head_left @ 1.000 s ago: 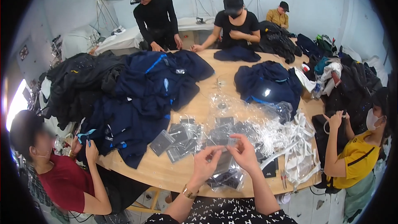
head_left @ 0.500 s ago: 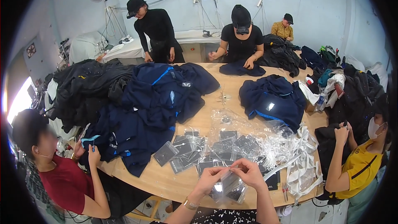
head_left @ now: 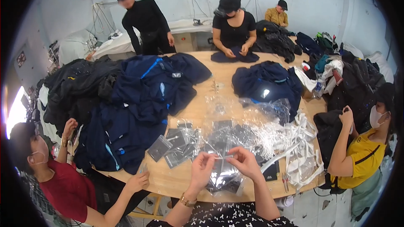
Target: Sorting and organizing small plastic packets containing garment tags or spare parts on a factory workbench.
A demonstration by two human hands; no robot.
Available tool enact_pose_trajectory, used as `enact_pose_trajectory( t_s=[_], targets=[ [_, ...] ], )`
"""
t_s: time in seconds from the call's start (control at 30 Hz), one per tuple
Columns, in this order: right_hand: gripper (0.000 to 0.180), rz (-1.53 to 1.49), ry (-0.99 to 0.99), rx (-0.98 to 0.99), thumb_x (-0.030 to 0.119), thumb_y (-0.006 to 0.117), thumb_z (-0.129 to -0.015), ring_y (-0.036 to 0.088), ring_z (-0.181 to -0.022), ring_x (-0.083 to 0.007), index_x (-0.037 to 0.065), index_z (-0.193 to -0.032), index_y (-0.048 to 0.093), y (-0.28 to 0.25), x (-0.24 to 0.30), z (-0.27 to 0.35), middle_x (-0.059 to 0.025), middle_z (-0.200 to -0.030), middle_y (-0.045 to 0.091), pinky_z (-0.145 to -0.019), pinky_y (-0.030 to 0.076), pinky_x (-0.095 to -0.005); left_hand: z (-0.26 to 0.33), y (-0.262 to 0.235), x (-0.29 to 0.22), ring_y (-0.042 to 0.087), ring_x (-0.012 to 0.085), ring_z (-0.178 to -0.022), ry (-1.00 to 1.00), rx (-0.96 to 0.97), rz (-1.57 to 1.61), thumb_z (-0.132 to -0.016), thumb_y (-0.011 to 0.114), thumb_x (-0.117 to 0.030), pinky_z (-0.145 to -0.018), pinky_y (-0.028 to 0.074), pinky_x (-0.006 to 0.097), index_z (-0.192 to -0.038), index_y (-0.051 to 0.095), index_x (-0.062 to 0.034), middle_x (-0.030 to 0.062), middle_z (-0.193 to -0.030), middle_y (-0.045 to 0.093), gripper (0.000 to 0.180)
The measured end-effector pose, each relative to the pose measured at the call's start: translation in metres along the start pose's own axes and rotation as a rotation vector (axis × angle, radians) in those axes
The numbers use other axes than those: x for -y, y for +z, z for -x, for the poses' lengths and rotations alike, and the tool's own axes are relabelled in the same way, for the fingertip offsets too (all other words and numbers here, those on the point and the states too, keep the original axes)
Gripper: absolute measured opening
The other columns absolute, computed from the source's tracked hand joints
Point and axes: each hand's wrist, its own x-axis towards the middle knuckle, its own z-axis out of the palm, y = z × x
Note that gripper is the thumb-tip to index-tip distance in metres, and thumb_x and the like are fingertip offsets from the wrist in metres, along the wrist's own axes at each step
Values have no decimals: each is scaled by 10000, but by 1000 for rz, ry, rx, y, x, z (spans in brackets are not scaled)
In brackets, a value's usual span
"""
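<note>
Over the table's near edge, my left hand and my right hand face each other a short way apart, fingertips pinched. A thin white string seems to run between them; whether a tag hangs from it is hard to tell. Just beneath lies a clear plastic bag with dark cards in it. Grey tags in clear sleeves are spread to the left of my hands. To the right is a heap of white strings, with tangled white strips beside it.
Navy garments pile up on the left, and another navy bundle sits beyond the plastic. Co-workers in red, yellow and black surround the wooden table. Small scissors lie near the right edge.
My hands have drawn apart slightly and moved up and left in the view. The red-sleeved co-worker has let go of the navy garment and reaches a hand to the table's edge. The view has shifted.
</note>
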Motion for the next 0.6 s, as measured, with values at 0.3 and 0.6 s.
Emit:
enact_pose_trajectory(
  t_s=[0.3, 0.6],
  targets=[
    [94, -735, 150, 17, 92, 556, -852, 493, -523, -85, 1, -874, 565, -10, -13, -2, -29, -658, 556, -461, 372, -205, -1, -4, -18, 524, 85, -642, 33, 7, 328, -904, 445, -102, -583, 455, 226, -873, 441, -32, 107, -841, 603, 76],
    [202, -1087, 229, 55, 95, 479, -890, 574, -614, -147, -48, -1025, 524, -6, -14, 6, -97, -774, 605, -574, 468, -244, 6, -2, -16, 572, 110, -718, -27, 7, 175, -846, 543, -38, -670, 485, 234, -915, 546, 20, 97, -845, 609, 90]
  ],
)
